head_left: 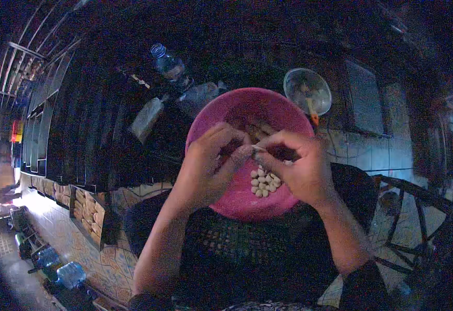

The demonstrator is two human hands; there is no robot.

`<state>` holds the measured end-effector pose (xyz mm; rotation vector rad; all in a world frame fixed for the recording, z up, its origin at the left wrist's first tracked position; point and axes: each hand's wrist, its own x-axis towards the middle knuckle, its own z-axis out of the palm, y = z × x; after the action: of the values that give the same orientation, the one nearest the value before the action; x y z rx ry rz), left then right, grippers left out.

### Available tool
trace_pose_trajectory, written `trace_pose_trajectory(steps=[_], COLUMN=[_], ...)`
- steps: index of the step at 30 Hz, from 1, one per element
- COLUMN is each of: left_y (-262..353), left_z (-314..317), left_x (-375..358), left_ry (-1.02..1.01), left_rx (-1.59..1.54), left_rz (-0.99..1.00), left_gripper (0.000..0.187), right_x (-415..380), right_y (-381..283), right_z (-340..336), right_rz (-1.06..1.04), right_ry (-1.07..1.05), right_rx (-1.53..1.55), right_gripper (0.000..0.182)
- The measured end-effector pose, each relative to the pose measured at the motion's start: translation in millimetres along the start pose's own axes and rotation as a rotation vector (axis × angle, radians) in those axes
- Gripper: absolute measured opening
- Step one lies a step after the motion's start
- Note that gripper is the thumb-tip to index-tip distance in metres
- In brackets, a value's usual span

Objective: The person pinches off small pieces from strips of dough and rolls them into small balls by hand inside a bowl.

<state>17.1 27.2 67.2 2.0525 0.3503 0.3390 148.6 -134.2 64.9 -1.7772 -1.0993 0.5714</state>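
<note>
Forearms, bare below dark sleeves, rise from 7 and 5 o'clock and converge on a pink basin, the hub for the clock directions used below. Over its 9 o'clock side stands the left hand, fingers curled, thumb and index tips drawn close beside a small pale scrap; whether these tips grip the scrap cannot be told. Over the 3 o'clock side, the right hand pinches the scrap between thumb and index finger near the basin's centre. Inside the basin, a heap of small, pale, rounded pieces lies at 5 o'clock, just below the right hand; brownish lumps, partly hidden by the hands, lie toward 12 o'clock. Beneath the basin at 6 o'clock shows a dark perforated basket. Beyond the rim, between 1 and 2 o'clock, sits a bowl with an orange handle at its near edge. A clear bottle lies toward 11 o'clock, and a plastic bag between 9 and 10. Farther out at 8 o'clock are a box of brown packets and large blue jugs; a dark metal frame stands at 4 o'clock.
</note>
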Motion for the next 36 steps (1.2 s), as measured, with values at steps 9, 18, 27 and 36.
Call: trace_pose_trajectory(steps=[9, 18, 27, 36], left_y=[-24.1, -42.5, -52.0, -33.6], left_z=[11.4, 26.5, 31.1, 25.3], left_x=[12.3, 14.3, 1.7, 10.5], left_ry=[-0.085, -0.013, -0.023, 0.075], left_rx=[-0.403, -0.456, -0.294, -0.341], left_rz=[-0.384, -0.447, -0.298, -0.441], left_gripper=[0.017, 0.024, 0.023, 0.017], right_x=[15.1, 17.8, 20.8, 21.9], right_y=[20.7, 29.6, 31.0, 32.6], right_z=[-0.6, 4.1, 6.5, 9.5], right_rz=[0.146, 0.025, 0.055, -0.002], right_ry=[0.03, 0.054, -0.048, 0.019], right_rx=[0.082, 0.058, 0.097, 0.128], right_gripper=[0.017, 0.023, 0.021, 0.016])
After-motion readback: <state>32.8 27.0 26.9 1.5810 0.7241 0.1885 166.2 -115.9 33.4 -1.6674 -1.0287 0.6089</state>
